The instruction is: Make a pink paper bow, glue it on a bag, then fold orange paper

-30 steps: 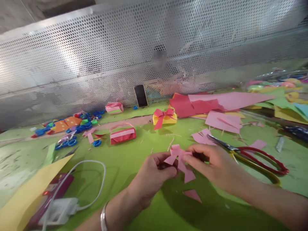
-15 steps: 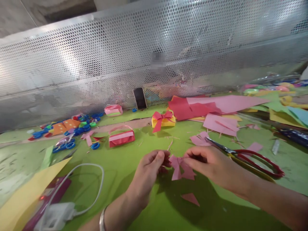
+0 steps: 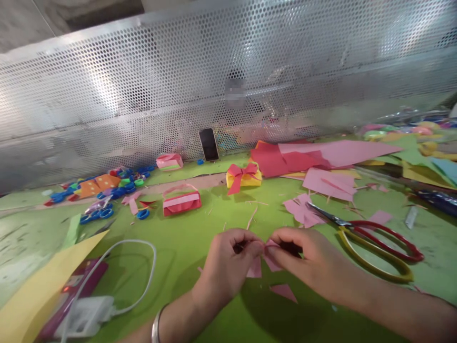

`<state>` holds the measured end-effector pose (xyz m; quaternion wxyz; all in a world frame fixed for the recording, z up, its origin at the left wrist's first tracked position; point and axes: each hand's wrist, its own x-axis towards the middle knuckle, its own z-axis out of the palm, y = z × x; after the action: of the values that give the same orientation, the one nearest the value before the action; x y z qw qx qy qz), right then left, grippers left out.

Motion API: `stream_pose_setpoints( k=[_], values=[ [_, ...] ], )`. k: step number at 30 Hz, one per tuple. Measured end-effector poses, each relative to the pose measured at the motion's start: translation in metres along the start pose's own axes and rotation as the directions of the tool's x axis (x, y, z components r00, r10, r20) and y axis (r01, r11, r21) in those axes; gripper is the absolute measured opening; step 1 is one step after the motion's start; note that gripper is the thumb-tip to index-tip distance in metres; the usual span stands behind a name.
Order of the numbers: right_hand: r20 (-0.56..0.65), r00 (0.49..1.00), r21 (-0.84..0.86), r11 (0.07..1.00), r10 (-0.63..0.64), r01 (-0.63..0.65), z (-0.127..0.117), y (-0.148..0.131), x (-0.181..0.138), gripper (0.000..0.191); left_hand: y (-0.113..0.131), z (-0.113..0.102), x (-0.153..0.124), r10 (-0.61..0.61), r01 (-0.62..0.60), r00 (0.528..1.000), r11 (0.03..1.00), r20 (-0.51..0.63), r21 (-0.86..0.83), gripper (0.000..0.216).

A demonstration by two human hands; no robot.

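Note:
A pink paper bow (image 3: 254, 267) is pinched between both hands just above the green table, its cut tails hanging down. My left hand (image 3: 232, 259) has thumb and forefinger closed at the bow's middle and covers its left part. My right hand (image 3: 303, 257) pinches the right side, fingertips nearly touching the left ones. Under the hands lies a pink paper scrap (image 3: 284, 292). Beside my right hand rest scissors (image 3: 378, 247) with one red and one yellow handle. Farther off stands a small yellow paper box (image 3: 250, 178) with a red bow.
A red paper bag (image 3: 182, 204) and a pink one (image 3: 169, 162) stand left of centre. Small blue-handled scissors (image 3: 100, 214) lie farther left. A white charger with cable (image 3: 89, 314) sits front left. A phone (image 3: 209, 144) leans against the perforated metal panel (image 3: 160, 95).
My left hand has moved right and over the bow, hiding more of it. The two hands' fingertips are now closer together.

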<state>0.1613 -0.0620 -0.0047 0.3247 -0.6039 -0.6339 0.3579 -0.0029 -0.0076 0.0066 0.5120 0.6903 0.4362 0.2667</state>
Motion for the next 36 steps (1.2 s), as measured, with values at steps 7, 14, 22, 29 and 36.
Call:
stream_pose_setpoints(
  k=[7,14,22,29,36],
  values=[
    [0.024,0.999,0.078,0.997,0.023,-0.025,-0.003,-0.0003,-0.0002,0.031,-0.0074,0.0007,0.0014,-0.029,0.035,0.999,0.974,0.027,-0.226,0.029],
    [-0.016,0.991,0.154,0.98,0.131,-0.127,-0.0042,0.0054,0.0045,0.031,-0.0068,-0.0002,0.0017,-0.15,0.152,0.988,0.909,0.037,-0.387,0.049],
    [-0.033,0.98,0.258,0.949,0.197,-0.182,-0.0046,0.0078,0.0084,0.035,-0.0092,-0.0016,0.0064,-0.196,0.199,0.98,0.918,0.046,-0.344,0.039],
    [-0.066,0.996,0.159,0.986,0.063,-0.051,-0.0066,0.0012,0.004,0.026,-0.0054,0.0022,0.0057,-0.127,0.13,0.991,0.947,0.028,-0.293,0.01],
    [-0.165,0.976,0.036,0.988,-0.14,0.148,-0.004,0.0036,0.0,0.018,-0.0041,0.0008,0.0024,-0.005,0.005,0.995,1.0,-0.098,-0.005,0.006]
  ],
)
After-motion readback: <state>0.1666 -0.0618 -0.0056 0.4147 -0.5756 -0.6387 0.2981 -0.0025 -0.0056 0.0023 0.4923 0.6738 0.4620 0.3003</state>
